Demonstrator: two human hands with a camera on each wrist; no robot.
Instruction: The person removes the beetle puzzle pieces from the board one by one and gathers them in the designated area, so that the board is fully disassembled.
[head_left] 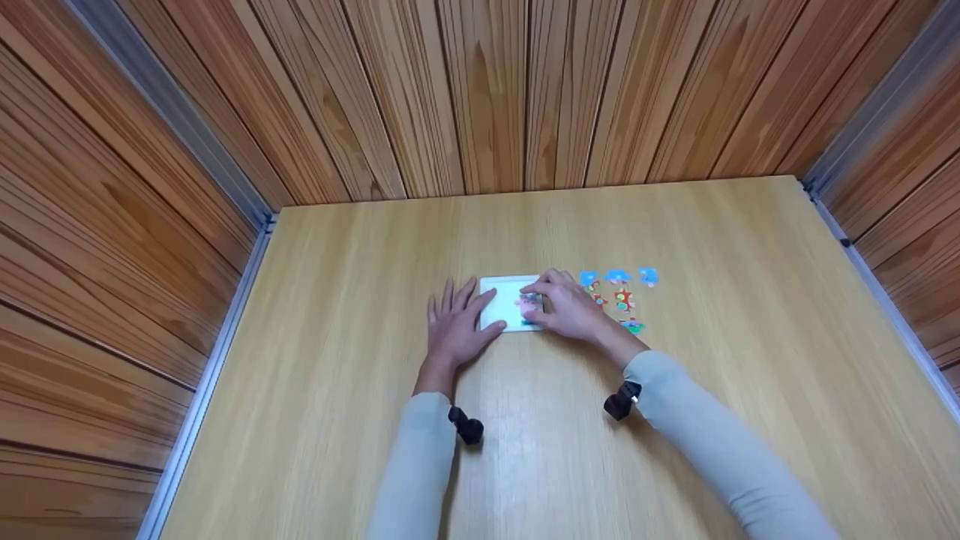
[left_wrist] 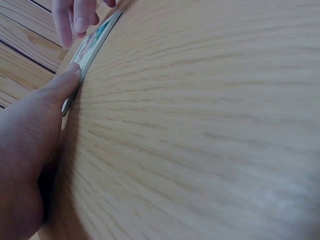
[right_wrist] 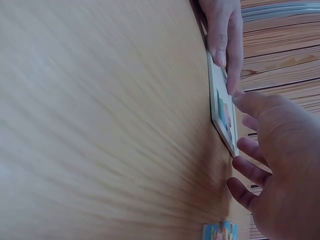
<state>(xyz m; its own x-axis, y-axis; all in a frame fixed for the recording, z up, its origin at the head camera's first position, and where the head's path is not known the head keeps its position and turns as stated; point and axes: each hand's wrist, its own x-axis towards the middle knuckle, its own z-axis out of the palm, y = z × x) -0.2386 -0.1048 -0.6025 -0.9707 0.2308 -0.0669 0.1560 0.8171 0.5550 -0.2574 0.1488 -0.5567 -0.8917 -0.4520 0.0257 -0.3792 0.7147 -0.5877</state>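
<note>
A flat white puzzle tray (head_left: 500,300) lies on the table with pink and teal jigsaw pieces (head_left: 528,302) in its right part. My left hand (head_left: 459,330) rests spread at the tray's left side; its thumb (left_wrist: 70,70) and index finger lie on the rim. Over the right part of the tray is my right hand (head_left: 571,309), its thumb and fingers bent loosely and set apart around the pink pieces. In the right wrist view that hand (right_wrist: 287,150) has its thumb close over the tray (right_wrist: 216,100), and the other fingers are separated.
Several loose jigsaw pieces lie right of the tray: blue ones (head_left: 649,276) in the far row, a red and yellow piece (head_left: 624,301) nearer, and a green one (head_left: 632,326) nearest. Wood-panelled walls (head_left: 487,97) bound the table (head_left: 360,300) at the back and sides.
</note>
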